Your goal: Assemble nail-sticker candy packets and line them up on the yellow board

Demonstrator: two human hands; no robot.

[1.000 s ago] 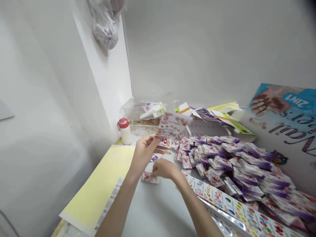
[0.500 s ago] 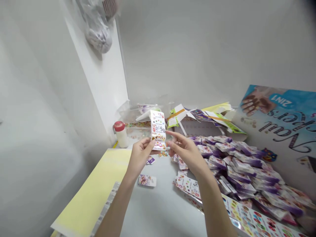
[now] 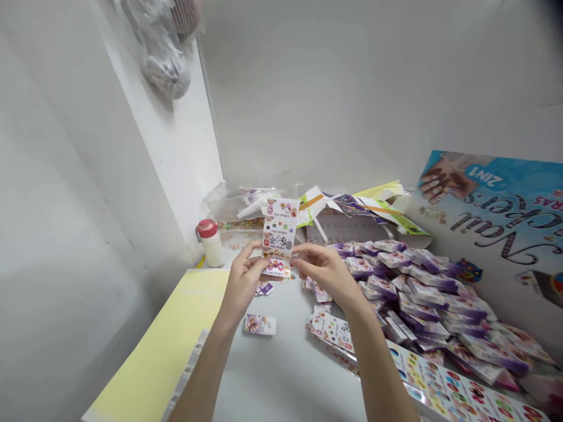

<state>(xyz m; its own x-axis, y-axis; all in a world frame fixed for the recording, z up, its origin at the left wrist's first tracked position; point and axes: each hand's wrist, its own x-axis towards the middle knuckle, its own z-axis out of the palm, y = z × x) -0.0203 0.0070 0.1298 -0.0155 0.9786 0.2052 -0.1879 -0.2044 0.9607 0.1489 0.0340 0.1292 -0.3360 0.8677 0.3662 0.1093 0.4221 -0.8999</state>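
Observation:
My left hand [image 3: 243, 279] and my right hand [image 3: 324, 269] both pinch the lower edge of a small white sticker sheet [image 3: 278, 234] printed with rows of coloured nail designs, held upright above the white table [image 3: 281, 369]. Below the hands lies one small purple-and-white box [image 3: 260, 324] on its own. To the right spreads a heap of several such purple boxes [image 3: 422, 293]. More sticker sheets [image 3: 334, 331] lie flat beside my right forearm.
A yellow sheet [image 3: 162, 351] lies at the left of the table, with a red-capped white bottle [image 3: 210, 241] behind it. Folded cartons and clear bags [image 3: 352, 208] crowd the back wall. A blue printed poster [image 3: 497, 205] leans at right. A plastic bag [image 3: 162, 53] hangs above left.
My right hand rose from the table and joined the left on the sticker sheet. The sheet turned upright to face me.

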